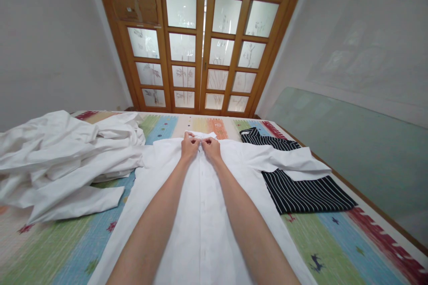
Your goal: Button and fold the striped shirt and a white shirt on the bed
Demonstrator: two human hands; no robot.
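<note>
A white button-front shirt (207, 213) lies spread out, its collar away from me and its front facing up. Both my arms reach over it to the collar. My left hand (190, 146) pinches the collar's left side near the top of the button line. Close beside it, my right hand (211, 148) pinches the right side of the same collar. The fingertips nearly meet, and the bit of cloth between them is too small to make out. One sleeve of the shirt stretches out to the right.
On the left lies a crumpled heap of white clothing (60, 156). A black striped garment (307, 193) lies folded at the right, partly under the shirt's sleeve. Beneath everything is a colourful patterned cover (321, 249). Wooden glass-paned doors (203, 71) stand at the back.
</note>
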